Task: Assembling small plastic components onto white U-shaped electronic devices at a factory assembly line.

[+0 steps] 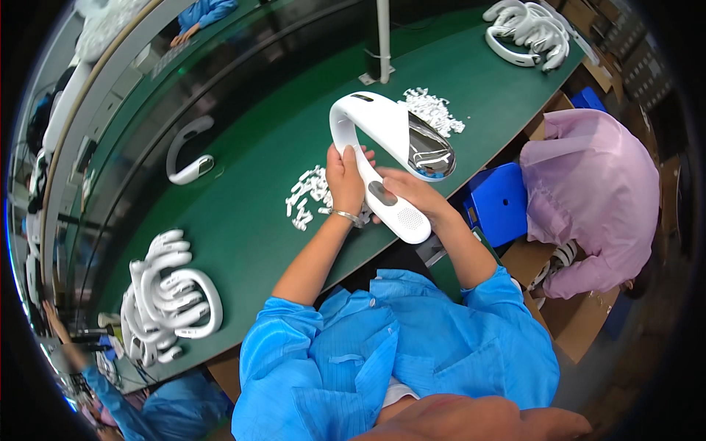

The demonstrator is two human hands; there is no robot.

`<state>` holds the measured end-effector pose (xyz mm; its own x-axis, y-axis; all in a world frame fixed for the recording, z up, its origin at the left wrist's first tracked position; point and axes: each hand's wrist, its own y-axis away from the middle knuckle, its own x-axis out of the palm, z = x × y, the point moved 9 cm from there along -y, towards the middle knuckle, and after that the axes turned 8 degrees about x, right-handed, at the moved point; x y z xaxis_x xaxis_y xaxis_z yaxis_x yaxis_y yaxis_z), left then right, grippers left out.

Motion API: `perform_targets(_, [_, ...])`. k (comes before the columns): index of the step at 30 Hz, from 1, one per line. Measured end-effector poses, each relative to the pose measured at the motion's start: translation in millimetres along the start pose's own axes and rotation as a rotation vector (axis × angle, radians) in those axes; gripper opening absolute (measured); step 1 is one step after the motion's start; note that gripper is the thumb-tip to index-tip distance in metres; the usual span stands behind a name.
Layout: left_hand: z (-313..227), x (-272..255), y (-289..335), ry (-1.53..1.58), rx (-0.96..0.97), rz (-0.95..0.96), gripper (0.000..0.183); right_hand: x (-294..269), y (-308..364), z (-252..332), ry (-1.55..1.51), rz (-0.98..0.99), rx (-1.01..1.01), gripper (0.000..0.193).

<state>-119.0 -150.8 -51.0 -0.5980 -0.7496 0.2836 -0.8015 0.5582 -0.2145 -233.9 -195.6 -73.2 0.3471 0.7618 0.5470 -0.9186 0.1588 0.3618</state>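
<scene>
Both my hands hold a white U-shaped neckband device [379,114] above the near edge of the green table. One of its ends carries a glossy, mirror-dark panel; the other has a dark oval inset and a patch of small holes. My left hand [346,180] is closed round the band, thumb up along its side. Against the end with the oval inset, my right hand [412,192] is closed, its fingers partly hidden beneath. Small white parts [309,195] lie loose on the table beyond my left wrist, and a second heap of white parts [434,110] sits behind the device.
Similar white neckbands [169,294] are piled at the left, with another stack [529,33] at the far right. One neckband [191,158] lies across the table. A metal post [383,44] stands at the back. To my right are a blue bin [500,202] and a person in pink [588,198] bending over cartons.
</scene>
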Motion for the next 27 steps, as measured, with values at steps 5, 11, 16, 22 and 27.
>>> perform_targets(5, [4.8, 31.7, -77.0, -0.740, 0.197, 0.374, 0.064, -91.6, 9.9, 78.4, 0.021, -0.337, -0.137, 0.034])
perform_targets(11, [-37.0, -126.0, -195.1, -1.599, 0.300, 0.122, 0.054, -386.7, 67.4, 235.2, 0.413, -1.143, -0.508, 0.026])
perform_targets(16, [-66.6, -336.2, -221.8, -2.001, -0.573, -0.244, 0.063, -431.3, 89.6, 290.2, 0.984, -1.782, -0.048, 0.042])
perform_targets(22, [-49.7, -537.7, -227.7, -1.715, -0.769, -0.441, 0.060, -380.6, 62.3, 329.1, 1.597, -1.957, -0.118, 0.043])
perform_targets(27, [-22.4, -480.8, -267.3, -1.710, -0.443, -0.328, 0.030, -274.0, -32.1, 227.7, 1.618, -0.847, -0.575, 0.026])
